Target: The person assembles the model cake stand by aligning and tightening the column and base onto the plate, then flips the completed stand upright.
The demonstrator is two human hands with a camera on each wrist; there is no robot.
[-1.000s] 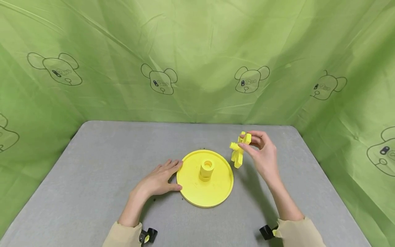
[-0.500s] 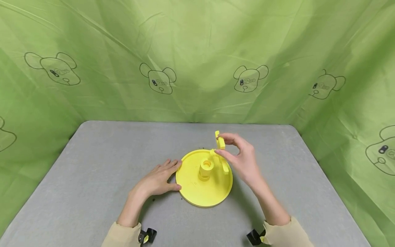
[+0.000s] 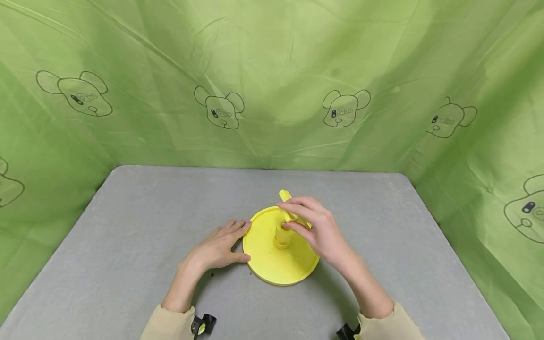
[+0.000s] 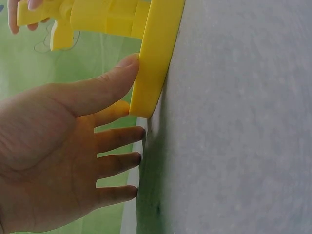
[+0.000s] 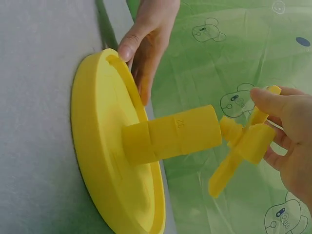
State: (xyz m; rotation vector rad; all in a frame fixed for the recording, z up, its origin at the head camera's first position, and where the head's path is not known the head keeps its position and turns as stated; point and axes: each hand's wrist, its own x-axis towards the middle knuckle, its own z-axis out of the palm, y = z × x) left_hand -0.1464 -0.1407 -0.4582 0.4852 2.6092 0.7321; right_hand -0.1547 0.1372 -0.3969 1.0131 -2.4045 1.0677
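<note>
A round yellow base (image 3: 265, 267) with a raised rim lies flat on the table, and an upright yellow post (image 3: 282, 238) stands at its middle. My left hand (image 3: 218, 248) rests at the base's left edge, fingers spread, thumb and forefinger touching the rim. With thumb and fingertips, my right hand (image 3: 325, 231) pinches a yellow part with several arms (image 5: 257, 144) over the post. In the right wrist view this part's short stub (image 5: 231, 129) points at the post's hollow top, its tip right at the opening. My right fingers partly cover the part in the head view.
The grey table (image 3: 170, 198) has rounded far corners. Green cloth (image 3: 272, 56) with bear-head drawings hangs behind it and along both sides. Small dark specks lie near the left hand.
My right hand has carried the yellow armed part left from beside the base to over the post, turning it on the way. My left hand has stayed at the rim.
</note>
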